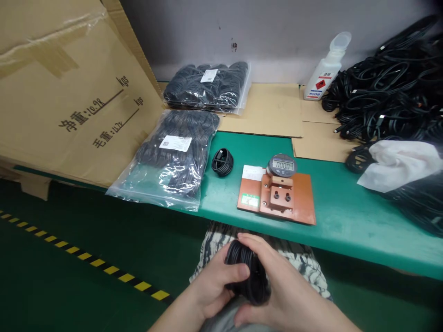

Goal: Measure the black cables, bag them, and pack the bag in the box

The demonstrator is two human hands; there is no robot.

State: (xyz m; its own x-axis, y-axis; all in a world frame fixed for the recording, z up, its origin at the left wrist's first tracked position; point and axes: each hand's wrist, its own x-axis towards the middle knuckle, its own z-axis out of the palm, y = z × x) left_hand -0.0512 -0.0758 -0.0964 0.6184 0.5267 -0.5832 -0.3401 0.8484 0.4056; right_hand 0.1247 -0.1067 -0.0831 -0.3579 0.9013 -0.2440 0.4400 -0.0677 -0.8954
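Above my lap, in front of the bench edge, I hold a coiled black cable (249,276) between both hands. My left hand (221,281) is closed round its left side, the thumb lying across the loops. Around the right side curves my right hand (277,281), fingers at the top and thumb below. Another coiled black cable (222,162) lies alone on the green bench top. To its right sits a digital gauge (283,165) reading 0.000, mounted on an orange-brown fixture plate (304,198).
Two clear bags of coiled cables, a near bag (176,157) and a far bag (209,87), lie left of centre. A large cardboard box (69,92) stands at left. A white bottle (323,76), a heap of black cables (387,87) and a white cloth (401,163) are at right.
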